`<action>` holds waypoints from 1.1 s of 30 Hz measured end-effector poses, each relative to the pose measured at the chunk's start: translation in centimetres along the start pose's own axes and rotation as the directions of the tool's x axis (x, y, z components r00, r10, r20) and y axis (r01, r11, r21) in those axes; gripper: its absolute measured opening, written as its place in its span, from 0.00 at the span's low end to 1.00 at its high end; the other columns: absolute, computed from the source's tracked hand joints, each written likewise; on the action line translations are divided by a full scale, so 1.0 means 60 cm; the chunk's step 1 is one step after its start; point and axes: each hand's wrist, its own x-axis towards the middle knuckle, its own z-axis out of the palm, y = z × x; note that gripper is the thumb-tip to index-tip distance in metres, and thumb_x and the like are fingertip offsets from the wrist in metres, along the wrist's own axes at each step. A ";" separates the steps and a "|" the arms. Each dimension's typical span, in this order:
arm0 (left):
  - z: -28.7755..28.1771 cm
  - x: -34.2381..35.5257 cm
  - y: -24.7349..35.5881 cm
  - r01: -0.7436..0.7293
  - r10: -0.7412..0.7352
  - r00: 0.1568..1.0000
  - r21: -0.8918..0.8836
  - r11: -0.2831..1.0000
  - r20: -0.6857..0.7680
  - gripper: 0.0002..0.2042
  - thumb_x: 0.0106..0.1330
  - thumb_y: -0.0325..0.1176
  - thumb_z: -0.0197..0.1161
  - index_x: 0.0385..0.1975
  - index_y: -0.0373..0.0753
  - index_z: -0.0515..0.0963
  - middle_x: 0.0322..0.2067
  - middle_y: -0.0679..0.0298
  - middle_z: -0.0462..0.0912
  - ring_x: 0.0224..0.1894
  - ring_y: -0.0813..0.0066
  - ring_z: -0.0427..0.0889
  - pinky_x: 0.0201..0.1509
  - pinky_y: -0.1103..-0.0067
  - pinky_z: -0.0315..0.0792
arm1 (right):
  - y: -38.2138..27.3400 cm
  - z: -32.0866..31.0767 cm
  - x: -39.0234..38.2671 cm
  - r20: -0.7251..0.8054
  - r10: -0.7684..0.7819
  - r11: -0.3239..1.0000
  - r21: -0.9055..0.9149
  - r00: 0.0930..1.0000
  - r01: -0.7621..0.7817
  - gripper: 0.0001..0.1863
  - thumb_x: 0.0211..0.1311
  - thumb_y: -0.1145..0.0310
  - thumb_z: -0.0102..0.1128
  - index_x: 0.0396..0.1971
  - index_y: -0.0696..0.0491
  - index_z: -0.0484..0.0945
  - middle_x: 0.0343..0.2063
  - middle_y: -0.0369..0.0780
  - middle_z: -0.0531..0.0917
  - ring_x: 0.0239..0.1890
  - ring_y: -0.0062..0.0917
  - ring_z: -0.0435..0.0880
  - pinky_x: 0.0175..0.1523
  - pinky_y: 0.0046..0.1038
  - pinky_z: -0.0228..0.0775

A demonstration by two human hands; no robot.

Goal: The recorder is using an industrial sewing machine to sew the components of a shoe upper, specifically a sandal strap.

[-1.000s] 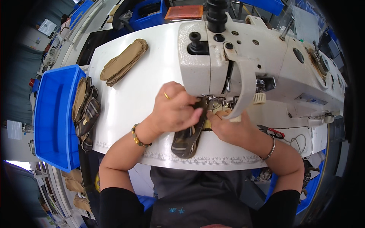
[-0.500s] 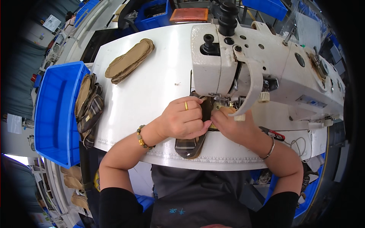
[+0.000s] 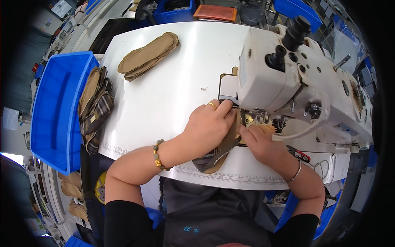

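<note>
A plaid fabric shoe (image 3: 222, 154) with a tan sole lies on the white sewing table under the head of a white sewing machine (image 3: 269, 68). Its toe points toward me, and its far end is partly hidden by my fingers and the machine. My left hand (image 3: 209, 128) is closed on the shoe's left side and far end, fingers bent over it. On the other side, the fingers of my right hand (image 3: 263, 145) pinch the shoe's right edge close to the presser foot. The exact needle point is hard to make out.
A stack of tan insoles (image 3: 148, 55) lies at the table's far left. Several plaid shoes (image 3: 98, 109) lean against a blue bin (image 3: 55, 115) beyond the left edge. Red-handled snips (image 3: 300, 154) rest right of my right wrist. An orange tray (image 3: 215, 13) stands behind the table.
The shoe has turned, now slanting with more of its tan side and edge showing. My left hand has shifted toward its far end. The whole view has also swung slightly.
</note>
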 end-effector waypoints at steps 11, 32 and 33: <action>0.001 0.014 -0.015 -0.077 0.067 0.993 0.101 0.992 0.095 0.18 0.61 0.33 0.57 0.50 0.34 0.78 0.53 0.61 0.81 0.49 0.69 0.76 0.53 0.74 0.70 | 0.003 0.012 0.003 -0.050 0.009 1.000 0.009 0.999 -0.008 0.14 0.53 0.71 0.62 0.41 0.52 0.83 0.44 0.36 0.86 0.38 0.23 0.87 0.38 0.25 0.80; -0.019 -0.012 -0.021 -0.134 0.134 0.991 0.014 0.991 -0.030 0.14 0.52 0.34 0.69 0.39 0.40 0.84 0.39 0.70 0.86 0.43 0.72 0.82 0.46 0.77 0.79 | -0.024 0.002 0.014 -0.211 -0.166 0.984 0.031 0.963 0.176 0.11 0.51 0.70 0.64 0.36 0.53 0.83 0.34 0.33 0.85 0.27 0.17 0.81 0.27 0.19 0.73; -0.026 -0.012 -0.017 -0.141 0.141 0.990 0.009 0.990 -0.028 0.14 0.52 0.34 0.69 0.39 0.40 0.84 0.39 0.70 0.86 0.43 0.72 0.82 0.46 0.77 0.79 | -0.022 -0.002 0.017 -0.253 -0.179 0.982 0.020 0.951 0.190 0.10 0.50 0.71 0.64 0.34 0.53 0.83 0.32 0.33 0.84 0.24 0.16 0.80 0.26 0.18 0.71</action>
